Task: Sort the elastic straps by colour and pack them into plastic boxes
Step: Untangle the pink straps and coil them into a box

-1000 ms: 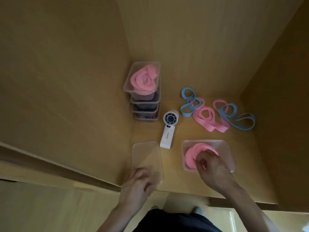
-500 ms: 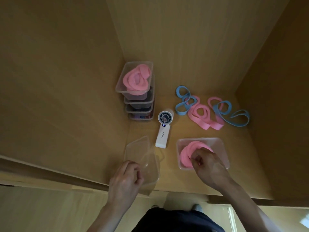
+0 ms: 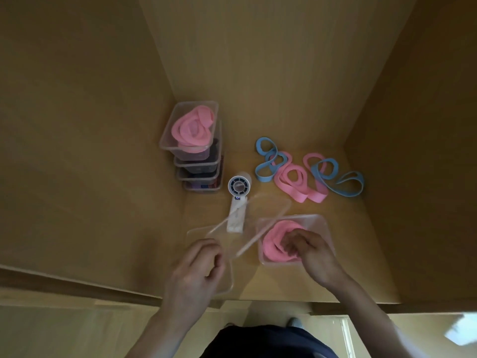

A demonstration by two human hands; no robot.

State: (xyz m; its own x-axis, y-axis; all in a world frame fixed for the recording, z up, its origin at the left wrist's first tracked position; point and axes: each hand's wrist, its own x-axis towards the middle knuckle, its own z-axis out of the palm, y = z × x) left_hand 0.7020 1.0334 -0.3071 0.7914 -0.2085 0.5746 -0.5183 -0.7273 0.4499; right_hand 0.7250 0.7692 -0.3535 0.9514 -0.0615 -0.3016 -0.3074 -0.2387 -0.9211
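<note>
A clear plastic box (image 3: 318, 222) stands on the shelf floor near the front, with a coiled pink strap (image 3: 272, 237) inside. My right hand (image 3: 313, 257) has its bent fingers on that coil and holds it down in the box. My left hand (image 3: 196, 275) pinches a clear lid (image 3: 267, 210), which is lifted, tilted and blurred, with its far end over the box's left edge. Loose pink straps (image 3: 291, 182) and blue straps (image 3: 265, 161) lie tangled at the back right.
A stack of clear boxes (image 3: 198, 166) stands at the back left, the top one holding a pink strap (image 3: 193, 127). A white hand-held fan (image 3: 237, 200) lies between the stack and the lid. Another clear lid (image 3: 228, 285) lies under my left hand. Wooden walls enclose three sides.
My left hand has picked the clear lid off the shelf floor and swung it to the right towards the box. My right hand has stayed on the pink coil.
</note>
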